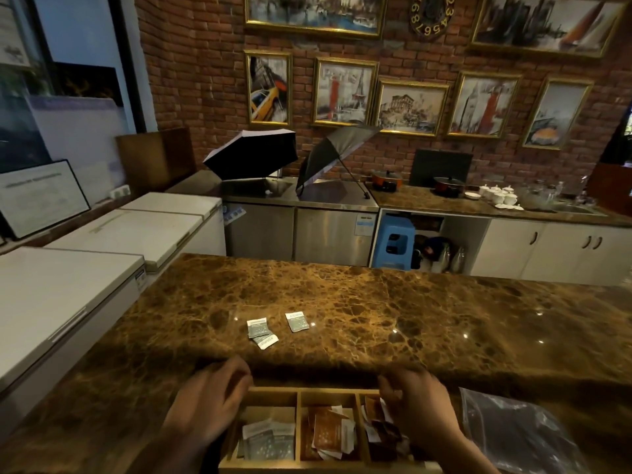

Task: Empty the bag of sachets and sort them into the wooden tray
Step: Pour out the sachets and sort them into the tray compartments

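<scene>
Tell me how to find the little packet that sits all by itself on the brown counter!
Start at the wide brown marble counter, beyond the wooden tray by the hands. Three grey-and-white sachets lie near its middle. Two overlap on the left; the lone sachet lies apart on their right, touching nothing.
</scene>
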A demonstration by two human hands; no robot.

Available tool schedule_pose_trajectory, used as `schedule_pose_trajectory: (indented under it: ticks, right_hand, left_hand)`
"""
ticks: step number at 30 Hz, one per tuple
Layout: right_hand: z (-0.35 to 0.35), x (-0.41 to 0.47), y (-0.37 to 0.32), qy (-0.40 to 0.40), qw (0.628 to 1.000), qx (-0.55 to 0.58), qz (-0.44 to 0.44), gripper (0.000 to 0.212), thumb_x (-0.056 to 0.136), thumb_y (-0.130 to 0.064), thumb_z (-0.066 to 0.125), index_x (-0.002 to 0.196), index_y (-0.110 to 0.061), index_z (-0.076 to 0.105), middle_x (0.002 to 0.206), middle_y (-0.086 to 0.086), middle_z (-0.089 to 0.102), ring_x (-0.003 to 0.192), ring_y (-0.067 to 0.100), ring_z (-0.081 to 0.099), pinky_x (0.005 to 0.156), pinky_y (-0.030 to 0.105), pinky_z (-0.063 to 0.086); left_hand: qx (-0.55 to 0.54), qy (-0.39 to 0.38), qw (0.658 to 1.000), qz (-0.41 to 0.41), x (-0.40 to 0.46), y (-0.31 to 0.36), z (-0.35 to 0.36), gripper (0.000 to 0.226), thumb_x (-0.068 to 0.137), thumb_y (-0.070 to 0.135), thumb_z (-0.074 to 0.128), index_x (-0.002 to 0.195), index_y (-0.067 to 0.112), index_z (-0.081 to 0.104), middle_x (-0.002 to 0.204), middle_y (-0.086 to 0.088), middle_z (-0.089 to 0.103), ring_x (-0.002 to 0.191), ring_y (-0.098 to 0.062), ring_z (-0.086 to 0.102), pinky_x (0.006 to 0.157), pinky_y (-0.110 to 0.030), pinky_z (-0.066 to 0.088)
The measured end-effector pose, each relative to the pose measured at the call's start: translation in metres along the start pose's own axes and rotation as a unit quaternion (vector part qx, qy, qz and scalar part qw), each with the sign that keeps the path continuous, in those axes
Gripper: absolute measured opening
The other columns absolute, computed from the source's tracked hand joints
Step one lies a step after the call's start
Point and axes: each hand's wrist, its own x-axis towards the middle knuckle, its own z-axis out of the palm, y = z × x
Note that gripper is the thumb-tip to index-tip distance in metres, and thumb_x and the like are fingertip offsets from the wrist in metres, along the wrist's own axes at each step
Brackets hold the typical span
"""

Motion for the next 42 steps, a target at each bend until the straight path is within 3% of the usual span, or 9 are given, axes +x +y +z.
schedule_pose_trajectory:
  ticks: [5, 9, 12, 18, 23, 26, 29, 33, 42]
  right_hand:
    - [0.023, 0.056, -0.019, -0.035, 0.997, -0.004, -0.062, 0.021, 0.099, -0.041, 0.054, 0.118, -0.036, 0.059, 0.112, -0.014, 0.058, 0.099, 0.003, 0.054, 0.09, 0.025, 0.051]
    - [0.043, 0.105, -0.037, -0.104, 0.992, 0.007, -0.073, 0.032, 0.097, -0.043, 0.056, 0.128, -0.037, 0.057, 0.131, -0.007, 0.06, 0.117, 0.011, 0.055, 0.104, 0.032, 0.047]
    - [0.056, 0.137, -0.046, -0.132, 0.988, 0.003, -0.082, 0.031, 0.096, -0.044, 0.058, 0.127, -0.039, 0.054, 0.139, -0.005, 0.05, 0.128, 0.019, 0.048, 0.108, 0.034, 0.04]
    - [0.08, 0.196, -0.054, -0.118, 0.981, -0.028, -0.155, 0.034, 0.094, -0.034, 0.061, 0.127, -0.027, 0.059, 0.126, -0.001, 0.058, 0.118, 0.023, 0.057, 0.096, 0.036, 0.047]
    - [0.107, 0.224, -0.047, -0.138, 0.972, -0.022, -0.188, 0.041, 0.095, -0.032, 0.059, 0.136, -0.03, 0.056, 0.136, -0.005, 0.055, 0.125, 0.021, 0.053, 0.102, 0.037, 0.045]
    - [0.118, 0.232, -0.046, -0.155, 0.963, -0.017, -0.218, 0.051, 0.094, -0.026, 0.058, 0.144, -0.032, 0.049, 0.15, -0.006, 0.047, 0.133, 0.022, 0.047, 0.11, 0.037, 0.041]
    - [0.124, 0.234, -0.049, -0.149, 0.957, -0.037, -0.246, 0.043, 0.096, -0.024, 0.053, 0.138, -0.032, 0.055, 0.146, -0.004, 0.053, 0.129, 0.026, 0.05, 0.105, 0.04, 0.043]
    - [0.124, 0.234, -0.057, -0.13, 0.952, -0.119, -0.25, 0.022, 0.093, -0.023, 0.056, 0.112, -0.022, 0.069, 0.118, 0.002, 0.065, 0.111, 0.028, 0.057, 0.087, 0.041, 0.048]
    - [0.118, 0.206, -0.053, -0.124, 0.96, -0.118, -0.222, 0.02, 0.093, -0.03, 0.051, 0.101, -0.015, 0.061, 0.11, 0.009, 0.066, 0.102, 0.034, 0.062, 0.073, 0.039, 0.043]
  left_hand:
    - [0.0, 0.016, 0.999, -0.032, 0.035, -0.012, 0.009, 0.003, 0.094, 0.041, 0.058, 0.096, 0.039, 0.057, 0.097, 0.015, 0.065, 0.093, -0.007, 0.062, 0.081, -0.035, 0.052]
    - [0.037, -0.011, 0.997, -0.068, 0.068, -0.02, 0.02, 0.022, 0.093, 0.043, 0.059, 0.114, 0.037, 0.056, 0.116, 0.008, 0.065, 0.103, -0.013, 0.061, 0.078, -0.028, 0.047]
    - [0.061, -0.043, 0.993, -0.092, 0.092, -0.023, 0.032, 0.034, 0.091, 0.043, 0.06, 0.123, 0.036, 0.052, 0.129, 0.005, 0.061, 0.114, -0.016, 0.058, 0.086, -0.029, 0.046]
    - [0.101, -0.085, 0.989, -0.073, 0.141, -0.033, 0.061, 0.049, 0.085, 0.04, 0.066, 0.131, 0.027, 0.054, 0.134, 0.004, 0.057, 0.12, -0.018, 0.053, 0.099, -0.028, 0.043]
    - [0.149, -0.107, 0.981, -0.068, 0.16, -0.04, 0.078, 0.072, 0.082, 0.045, 0.071, 0.146, 0.036, 0.039, 0.155, 0.005, 0.038, 0.139, -0.017, 0.038, 0.111, -0.034, 0.036]
    - [0.158, -0.139, 0.976, -0.054, 0.167, -0.044, 0.08, 0.069, 0.085, 0.045, 0.068, 0.147, 0.043, 0.037, 0.158, 0.004, 0.033, 0.142, -0.017, 0.033, 0.113, -0.034, 0.032]
    - [0.171, -0.148, 0.973, -0.038, 0.169, -0.046, 0.079, 0.06, 0.086, 0.047, 0.067, 0.142, 0.045, 0.044, 0.157, 0.005, 0.035, 0.141, -0.015, 0.034, 0.111, -0.032, 0.033]
    - [0.153, -0.111, 0.982, -0.016, 0.165, -0.047, 0.078, 0.048, 0.085, 0.042, 0.07, 0.131, 0.041, 0.055, 0.141, 0.012, 0.05, 0.13, -0.011, 0.045, 0.103, -0.028, 0.041]
    - [0.183, -0.063, 0.981, 0.0, 0.149, -0.039, 0.065, 0.023, 0.094, 0.041, 0.055, 0.115, 0.033, 0.058, 0.109, 0.007, 0.066, 0.103, -0.019, 0.063, 0.083, -0.038, 0.049]
